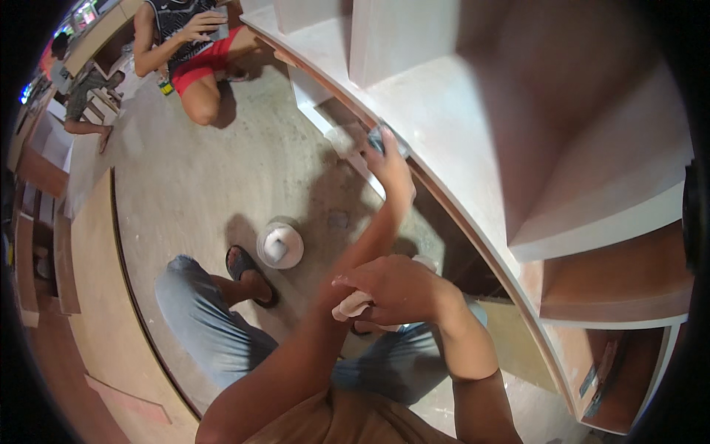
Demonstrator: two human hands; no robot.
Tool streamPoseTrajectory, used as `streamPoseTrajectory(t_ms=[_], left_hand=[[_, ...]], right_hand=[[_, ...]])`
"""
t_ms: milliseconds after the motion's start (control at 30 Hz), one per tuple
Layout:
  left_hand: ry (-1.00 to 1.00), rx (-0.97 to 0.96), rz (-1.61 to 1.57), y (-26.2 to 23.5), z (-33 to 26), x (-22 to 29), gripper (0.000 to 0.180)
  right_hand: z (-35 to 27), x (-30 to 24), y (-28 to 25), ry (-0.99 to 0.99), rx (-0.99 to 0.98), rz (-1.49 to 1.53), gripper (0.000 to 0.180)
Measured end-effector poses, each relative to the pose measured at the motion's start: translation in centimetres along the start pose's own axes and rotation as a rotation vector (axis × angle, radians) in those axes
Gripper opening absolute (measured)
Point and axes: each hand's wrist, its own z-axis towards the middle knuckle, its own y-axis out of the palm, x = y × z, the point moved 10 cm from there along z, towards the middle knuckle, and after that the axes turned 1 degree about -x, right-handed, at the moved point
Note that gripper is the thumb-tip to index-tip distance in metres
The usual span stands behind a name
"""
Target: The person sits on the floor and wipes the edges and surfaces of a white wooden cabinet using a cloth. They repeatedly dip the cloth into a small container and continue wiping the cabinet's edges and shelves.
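Nearest, at 6 o'clock, the right hand (pixel 396 287) is clenched around a white rag (pixel 353 305). Farther out, toward 12 o'clock, the left hand (pixel 388 164) presses a dark scraper (pixel 377 138) against the cabinet edge (pixel 473 229); fingers grasp it. Risk: the scraper may slip off the narrow edge and gouge the panel. The tub (pixel 279 245) on the floor (pixel 214 177) near the sandal (pixel 250 272) could be kicked over.

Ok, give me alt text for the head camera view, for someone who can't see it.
Seen from above, a crouching person's left hand presses a small dark tool against the edge of a pale wooden cabinet, while the right hand holds a white cloth. A white tub stands on the concrete floor; another person squats farther off.
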Motion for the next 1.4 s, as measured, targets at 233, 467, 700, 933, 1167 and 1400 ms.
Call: streamPoseTrajectory(t_ms=[233, 467, 700, 933, 1167, 1400], left_hand=[[0.290, 0.014, -0.009, 0.7, -1.5, 1.2, 0.031], [0.195, 0.142, 0.006, -0.6, 4.4, 1.8, 0.042], [0.367, 0.283, 0.257, -2.4, 9.6, 4.6, 0.040], [0.401, 0.216, 0.332, -0.2, 5.1, 2.2, 0.044], [0.273, 0.402, 0.346, -7.2, 18.6, 4.8, 0.043], [-0.512, -0.012, -0.013, -16.2, 10.8, -8.4, 0.023]], right_hand=[[-0.2, 0.2, 0.7, 0.002, -0.072, 0.035, 0.045], [-0.6, 0.5, 1.1, -0.016, -0.073, 0.018, 0.048], [-0.8, 0.4, 1.1, 0.005, -0.108, 0.015, 0.049], [0.5, 0.3, -0.1, -0.069, -0.022, 0.033, 0.043], [-0.7, 2.2, -0.7, 0.094, -0.050, 0.206, 0.037], [-0.9, 3.1, -2.1, 0.196, -0.008, 0.172, 0.035]])
